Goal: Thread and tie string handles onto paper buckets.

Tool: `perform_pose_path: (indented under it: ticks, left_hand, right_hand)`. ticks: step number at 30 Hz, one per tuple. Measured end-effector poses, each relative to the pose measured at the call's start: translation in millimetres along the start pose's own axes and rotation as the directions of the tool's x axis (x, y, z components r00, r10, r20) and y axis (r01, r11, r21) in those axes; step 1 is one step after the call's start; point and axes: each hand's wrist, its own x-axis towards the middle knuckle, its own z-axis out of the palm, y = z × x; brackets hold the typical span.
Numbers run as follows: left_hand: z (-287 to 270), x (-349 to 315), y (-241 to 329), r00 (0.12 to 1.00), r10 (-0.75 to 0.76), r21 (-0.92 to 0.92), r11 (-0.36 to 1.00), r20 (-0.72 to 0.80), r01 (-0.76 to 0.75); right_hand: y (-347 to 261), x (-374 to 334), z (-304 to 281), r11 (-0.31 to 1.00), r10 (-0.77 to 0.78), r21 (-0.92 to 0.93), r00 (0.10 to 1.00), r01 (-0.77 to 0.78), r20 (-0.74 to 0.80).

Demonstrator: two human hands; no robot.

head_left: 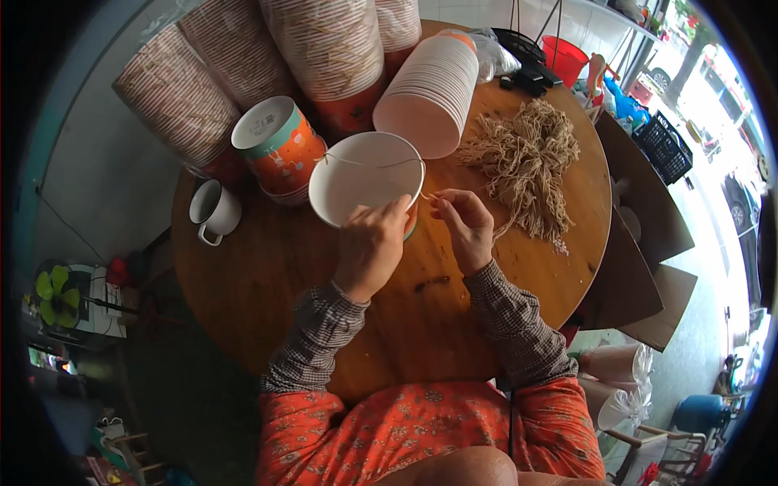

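A paper bucket (356, 174), white inside, is tilted with its mouth toward me over the round wooden table. My left hand (377, 247) grips its near right rim, the fingers closed over the edge. A thin tan cord (377, 164) runs across the bucket's mouth and out past the right side of the rim. My right hand (464, 227) pinches the cord's end just right of the bucket. Behind the bucket, to the left, an upside-down orange and green bucket (284, 150) sits on others. A loose bundle of tan cords (527, 162) lies right of my right hand.
Tall plastic-wrapped stacks of buckets (324, 53) fill the table's back left. A stack of white buckets (433, 93) lies on its side behind. A white mug (215, 211) stands at the left edge of the table (267, 283). Open cardboard flaps (648, 211) border the right side.
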Motion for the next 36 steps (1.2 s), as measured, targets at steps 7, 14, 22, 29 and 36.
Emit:
perform_pose_path:
  ticks: [7, 14, 22, 29, 36]
  left_hand:
    - [-22, 2, -4, 0.966, -0.238, -0.503, 0.825, 0.105, 0.258]
    - [-14, -1, 17, 0.973, -0.197, -0.452, 0.862, 0.121, 0.231]
    - [-12, 0, 22, 0.980, -0.177, -0.412, 0.890, 0.086, 0.197]
    - [-9, -3, 22, 0.990, -0.127, -0.332, 0.933, 0.054, 0.138]
    - [-9, -5, 23, 0.986, -0.142, -0.355, 0.920, 0.085, 0.163]
  right_hand:
    - [-30, -11, 14, 0.980, -0.168, -0.091, 0.982, 0.175, 0.088]
    - [-45, -12, 13, 0.912, -0.235, -0.320, 0.966, 0.256, 0.106]
    - [-53, -12, 13, 0.830, -0.253, -0.475, 0.957, 0.292, 0.145]
    - [-56, -14, 16, 0.837, -0.232, -0.477, 0.963, 0.269, 0.135]
    - [-55, -16, 18, 0.822, -0.234, -0.504, 0.964, 0.264, 0.125]
